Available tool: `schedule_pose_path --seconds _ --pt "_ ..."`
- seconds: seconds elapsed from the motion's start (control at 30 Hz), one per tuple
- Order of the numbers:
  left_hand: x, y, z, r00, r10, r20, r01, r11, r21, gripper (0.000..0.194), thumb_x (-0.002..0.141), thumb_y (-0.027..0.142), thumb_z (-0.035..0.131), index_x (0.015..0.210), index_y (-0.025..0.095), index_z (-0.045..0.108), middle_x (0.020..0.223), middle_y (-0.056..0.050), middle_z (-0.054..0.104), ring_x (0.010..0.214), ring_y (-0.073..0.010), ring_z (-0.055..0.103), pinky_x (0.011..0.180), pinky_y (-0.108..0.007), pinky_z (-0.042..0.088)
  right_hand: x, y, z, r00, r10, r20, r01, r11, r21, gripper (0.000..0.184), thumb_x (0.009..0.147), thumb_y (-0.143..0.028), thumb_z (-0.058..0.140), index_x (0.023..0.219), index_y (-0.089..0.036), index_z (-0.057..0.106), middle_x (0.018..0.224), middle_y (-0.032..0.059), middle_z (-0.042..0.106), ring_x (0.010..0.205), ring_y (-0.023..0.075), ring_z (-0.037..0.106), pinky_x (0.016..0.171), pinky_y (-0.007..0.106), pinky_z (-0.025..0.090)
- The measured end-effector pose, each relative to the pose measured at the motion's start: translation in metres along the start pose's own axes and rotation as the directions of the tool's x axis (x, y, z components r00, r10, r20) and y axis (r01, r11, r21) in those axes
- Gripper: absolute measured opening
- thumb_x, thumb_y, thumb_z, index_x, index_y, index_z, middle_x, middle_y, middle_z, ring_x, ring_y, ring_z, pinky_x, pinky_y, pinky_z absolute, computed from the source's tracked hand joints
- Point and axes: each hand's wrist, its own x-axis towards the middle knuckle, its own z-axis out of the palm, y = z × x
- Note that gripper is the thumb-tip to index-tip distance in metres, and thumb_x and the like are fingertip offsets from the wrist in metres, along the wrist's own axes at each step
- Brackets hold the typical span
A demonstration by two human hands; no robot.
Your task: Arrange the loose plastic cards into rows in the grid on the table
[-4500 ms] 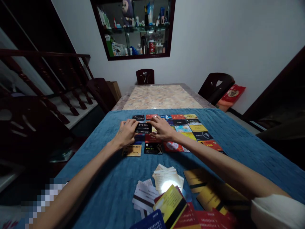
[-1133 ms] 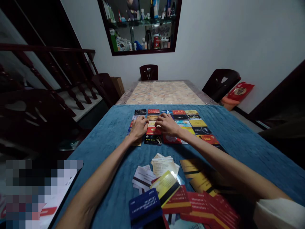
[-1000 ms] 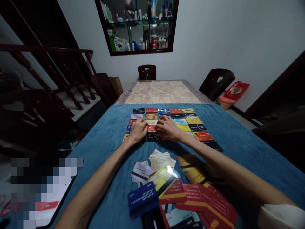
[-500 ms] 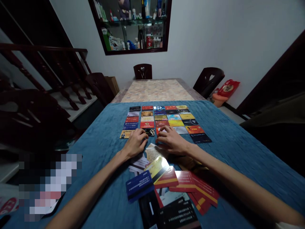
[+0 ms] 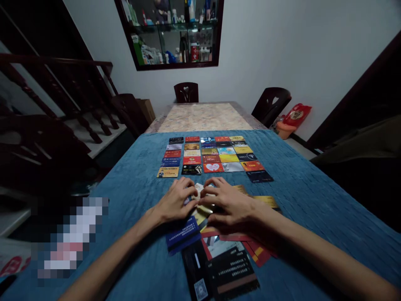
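spreading over a loose pile of thin plastic cards, both bare hands are low above the blue cloth (image 5: 131, 167), near its middle. the left hand (image 5: 178, 198) has bent, parted fingers, with a gap between thumb and forefinger; the right hand (image 5: 230, 201) has its fingers curved and set wider. whether any fingertip touches a card cannot be told.

the pile lies under and in front of the hands, its cards overlapping at odd angles. a dark blue card with white print (image 5: 183, 235) is beside a black card with a small pale square (image 5: 196, 267), and a black card with a brown stripe (image 5: 234, 271) overlaps a pale grey card (image 5: 224, 247). red cards with yellow bands (image 5: 258, 253) and gold cards (image 5: 266, 201) lie on the right side of the pile.

beyond the hands, glossy cards lie flat in five columns, among them a white heart on red card (image 5: 213, 167), a plain yellow card (image 5: 229, 158), a gold card with a small figure (image 5: 168, 172) and a dark navy card (image 5: 260, 176) at the near right corner.
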Motion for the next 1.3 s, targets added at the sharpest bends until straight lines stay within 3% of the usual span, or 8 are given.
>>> schedule_pose_path --seconds 0.13,0.37,0.67,0.87,1.13,1.3 --pt "-0.013 0.002 -0.010 0.998 -0.016 0.066 0.018 0.999 -0.029 0.009 0.087 0.016 0.053 0.092 0.018 0.061 0.106 -0.006 0.058 0.101 -0.0225 0.054 0.092 -0.043 0.045 0.004 -0.018 0.004 0.998 -0.058 0.025 0.059 0.998 -0.031 0.040 0.091 -0.045 0.062 0.124 -0.022 0.065 0.123 0.0095 0.062 0.118 0.0282 0.041 0.101 0.049 0.032" --pt "-0.017 -0.013 -0.009 0.999 -0.030 0.016 0.030 0.999 -0.033 0.013 0.087 0.014 0.051 0.092 0.018 0.062 0.103 -0.006 0.058 0.102 -0.0218 0.054 0.091 -0.039 0.047 0.010 -0.031 0.022 0.992 -0.091 0.083 0.100 0.989 -0.113 0.048 0.092 -0.056 0.057 0.126 -0.023 0.064 0.121 0.0100 0.062 0.114 0.0292 0.043 0.099 0.049 0.033" --pt "-0.018 -0.013 -0.004 0.999 -0.034 0.027 0.036 0.998 -0.054 0.015 0.090 0.015 0.050 0.093 0.019 0.064 0.103 -0.006 0.060 0.101 -0.0210 0.055 0.092 -0.037 0.046 0.008 -0.015 0.022 0.997 0.050 0.051 -0.042 0.987 -0.153 0.050 0.092 -0.057 0.057 0.126 -0.022 0.065 0.125 0.0116 0.062 0.116 0.0304 0.044 0.095 0.049 0.034" --pt "-0.019 -0.015 -0.005 0.994 -0.041 0.104 0.048 0.997 -0.061 0.012 0.090 0.022 0.056 0.098 0.020 0.065 0.101 -0.005 0.062 0.100 -0.0217 0.055 0.093 -0.040 0.045 0.003 0.004 0.023 0.994 0.109 0.001 -0.107 0.980 -0.168 0.053 0.092 -0.062 0.055 0.123 -0.021 0.067 0.121 0.0107 0.064 0.111 0.0294 0.045 0.093 0.047 0.034" --pt "-0.021 -0.013 -0.010 0.989 -0.048 0.141 0.053 0.998 -0.029 0.034 0.080 0.028 0.070 0.113 0.019 0.065 0.111 -0.008 0.061 0.105 -0.0248 0.055 0.096 -0.044 0.045 -0.001 0.012 0.017 0.988 0.155 0.011 -0.150 0.969 -0.196 0.041 0.094 -0.051 0.056 0.118 -0.020 0.069 0.114 0.0108 0.066 0.112 0.0296 0.045 0.093 0.048 0.033" --pt "-0.020 -0.008 -0.012 0.987 -0.058 0.149 0.060 0.998 -0.005 0.034 0.080 0.027 0.071 0.112 0.019 0.066 0.109 -0.007 0.061 0.102 -0.0241 0.055 0.094 -0.042 0.047 0.000 0.013 0.013 0.984 0.178 0.016 -0.172 0.966 -0.195 0.042 0.093 -0.050 0.058 0.121 -0.021 0.068 0.117 0.0119 0.066 0.110 0.0303 0.045 0.093 0.048 0.034"
